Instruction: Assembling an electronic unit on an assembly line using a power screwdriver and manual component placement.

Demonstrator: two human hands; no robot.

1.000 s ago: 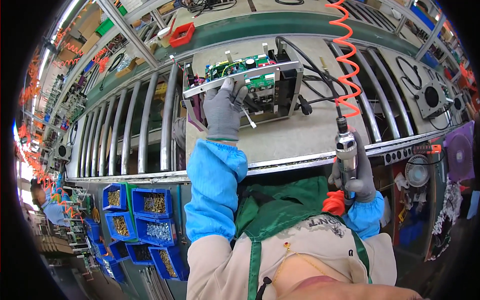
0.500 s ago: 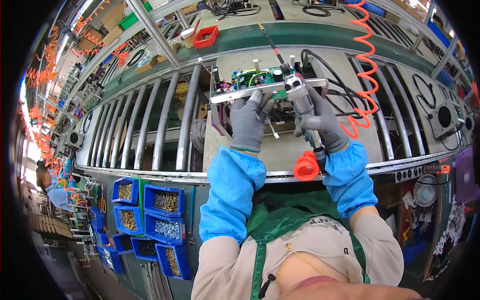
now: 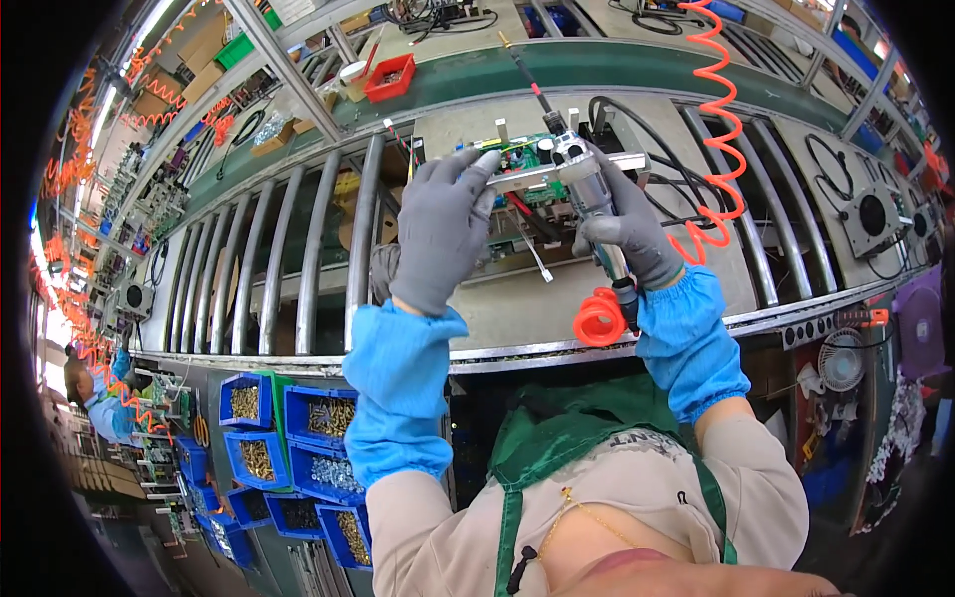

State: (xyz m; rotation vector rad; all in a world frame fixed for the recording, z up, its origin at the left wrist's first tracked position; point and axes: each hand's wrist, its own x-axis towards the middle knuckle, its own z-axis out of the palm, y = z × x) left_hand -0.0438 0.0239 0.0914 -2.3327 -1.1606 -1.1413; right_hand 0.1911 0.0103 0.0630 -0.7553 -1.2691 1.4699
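The left hand [image 3: 443, 224] (grey-gloved) lies spread, fingers apart, on the near edge of the circuit board [image 3: 522, 164], which stands in a metal frame on the counter [image 3: 637, 289]. Just right of it, the right hand [image 3: 627, 224] is clamped around a power screwdriver [image 3: 587, 189], its tip against the board. An orange coiled hose [image 3: 721, 129] hangs beyond.

Both gloves, left [image 3: 438, 234] and right [image 3: 632, 231], are grey, the sleeves [image 3: 403, 393] bright blue. The board [image 3: 522, 159] is green, the hose [image 3: 718, 129] orange, the bins [image 3: 318, 418] blue, the apron [image 3: 567, 438] green.
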